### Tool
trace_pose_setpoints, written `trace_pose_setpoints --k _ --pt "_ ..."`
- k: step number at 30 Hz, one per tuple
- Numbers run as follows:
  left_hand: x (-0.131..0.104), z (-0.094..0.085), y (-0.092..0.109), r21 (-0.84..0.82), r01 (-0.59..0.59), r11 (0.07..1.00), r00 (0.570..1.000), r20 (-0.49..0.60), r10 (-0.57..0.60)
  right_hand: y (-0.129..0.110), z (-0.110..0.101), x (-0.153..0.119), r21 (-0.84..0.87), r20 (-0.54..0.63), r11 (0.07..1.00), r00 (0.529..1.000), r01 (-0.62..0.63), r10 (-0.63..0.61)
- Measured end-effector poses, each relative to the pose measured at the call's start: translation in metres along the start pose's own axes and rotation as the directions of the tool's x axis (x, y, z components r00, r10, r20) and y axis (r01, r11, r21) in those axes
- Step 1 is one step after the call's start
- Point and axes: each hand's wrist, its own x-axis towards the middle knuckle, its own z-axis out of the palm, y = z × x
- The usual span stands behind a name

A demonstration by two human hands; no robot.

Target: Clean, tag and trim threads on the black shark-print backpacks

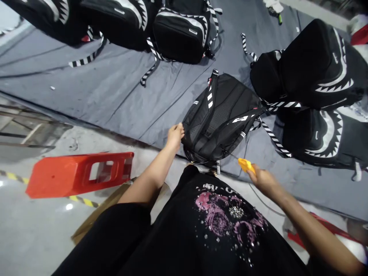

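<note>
A black backpack (220,111) lies with its straps and padded back facing up at the front edge of the cloth-covered table. My left hand (175,136) is closed at its left side, fingers curled against the fabric. In my right hand (264,180) is a yellow-handled tool (245,165) with a thin dark shaft pointing at the bag's lower edge. Whether the shaft touches the bag I cannot tell. Black-and-white striped webbing (274,140) trails from the bag's right side.
More black backpacks with shark-mouth prints stand at the back left (184,34) and are stacked at the right (316,69). A red plastic stool (77,172) is on the floor at left. Below my right hand hangs a thin cable (266,203). Grey cloth (115,92) covers the table.
</note>
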Motion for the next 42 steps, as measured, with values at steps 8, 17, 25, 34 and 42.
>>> trace_pose_setpoints --k 8,17,25,34,42 --pt "0.046 0.012 0.002 0.012 0.417 0.909 0.761 0.542 -0.356 -0.112 0.073 0.017 0.119 -0.15 0.985 0.978 -0.125 0.142" --pt "0.072 0.012 -0.008 -0.065 0.467 0.882 0.602 0.754 -0.263 -0.118 0.105 0.022 0.252 -0.226 0.865 0.843 -0.434 0.489" --pt "0.067 0.024 -0.007 0.017 0.295 0.955 0.582 0.79 -0.194 -0.126 0.099 0.04 0.286 -0.209 0.845 0.831 -0.452 0.515" --pt "0.058 0.031 -0.004 0.021 0.325 0.946 0.484 0.856 -0.185 -0.138 0.093 0.006 0.397 -0.122 0.765 0.797 -0.507 0.591" --pt "0.049 0.053 0.0 0.06 0.232 0.971 0.61 0.769 -0.193 -0.152 0.12 -0.046 0.479 -0.077 0.687 0.754 -0.546 0.652"
